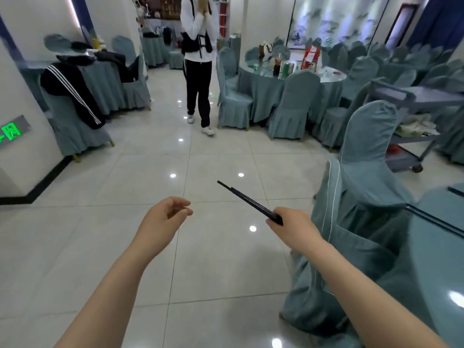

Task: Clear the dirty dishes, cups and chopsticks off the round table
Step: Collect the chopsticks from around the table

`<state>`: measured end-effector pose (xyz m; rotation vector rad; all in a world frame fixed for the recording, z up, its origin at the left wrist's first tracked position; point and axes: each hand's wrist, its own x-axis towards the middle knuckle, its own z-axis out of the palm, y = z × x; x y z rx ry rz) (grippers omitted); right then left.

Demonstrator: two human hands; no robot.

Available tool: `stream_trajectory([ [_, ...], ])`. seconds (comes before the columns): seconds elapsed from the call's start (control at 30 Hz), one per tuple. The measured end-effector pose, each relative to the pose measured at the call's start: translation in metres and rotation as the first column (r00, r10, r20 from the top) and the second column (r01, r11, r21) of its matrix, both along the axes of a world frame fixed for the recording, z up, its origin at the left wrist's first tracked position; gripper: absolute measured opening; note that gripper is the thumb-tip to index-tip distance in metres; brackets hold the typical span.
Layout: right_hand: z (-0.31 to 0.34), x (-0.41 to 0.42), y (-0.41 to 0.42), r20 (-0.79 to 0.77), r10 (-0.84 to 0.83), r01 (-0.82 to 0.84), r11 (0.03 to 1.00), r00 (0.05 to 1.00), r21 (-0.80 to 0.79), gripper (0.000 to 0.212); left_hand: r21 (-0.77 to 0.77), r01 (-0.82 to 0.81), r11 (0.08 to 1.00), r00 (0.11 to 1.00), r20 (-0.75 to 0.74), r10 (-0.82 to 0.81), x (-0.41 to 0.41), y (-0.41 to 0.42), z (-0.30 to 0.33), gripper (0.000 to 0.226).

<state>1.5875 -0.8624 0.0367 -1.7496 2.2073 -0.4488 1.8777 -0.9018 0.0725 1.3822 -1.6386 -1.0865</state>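
My right hand [291, 227] grips a bundle of black chopsticks [247, 200] by one end; their tips point up and to the left over the tiled floor. My left hand [165, 217] hovers beside it with loosely curled fingers and holds nothing. The round table [442, 247] with its teal cloth and glass top lies at the right edge, and more dark chopsticks [455, 189] rest on it near the far rim.
A covered chair [361, 172] stands right of my right hand. A grey service cart [411, 116] is beyond it. A person [198, 59] stands in the aisle ahead. Another round table [288, 71] with cans and bottles sits farther back, ringed by chairs.
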Motion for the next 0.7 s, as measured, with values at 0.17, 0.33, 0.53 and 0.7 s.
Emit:
stream_trajectory([
  [0.17,0.008,-0.031,-0.093,0.186,-0.196,0.214,0.973,0.963,-0.086,0.025,-0.008,0.191,0.982,0.979,-0.066,-0.191,-0.046,-0.138,-0.002,0.018],
  [0.33,0.017,-0.086,-0.127,0.280,-0.396,0.439,0.891,0.875,-0.113,0.008,0.018,0.388,0.921,0.915,-0.129,-0.383,-0.127,-0.236,-0.007,0.029],
  [0.53,0.014,-0.194,-0.139,0.392,-0.630,0.721,0.677,0.671,-0.145,0.021,0.074,0.648,0.758,0.752,-0.222,-0.621,-0.272,-0.312,-0.015,0.038],
  [0.7,-0.001,-0.296,-0.151,0.500,-0.717,0.859,0.497,0.486,-0.122,0.015,0.094,0.748,0.657,0.657,-0.242,-0.714,-0.411,-0.352,-0.016,0.040],
])
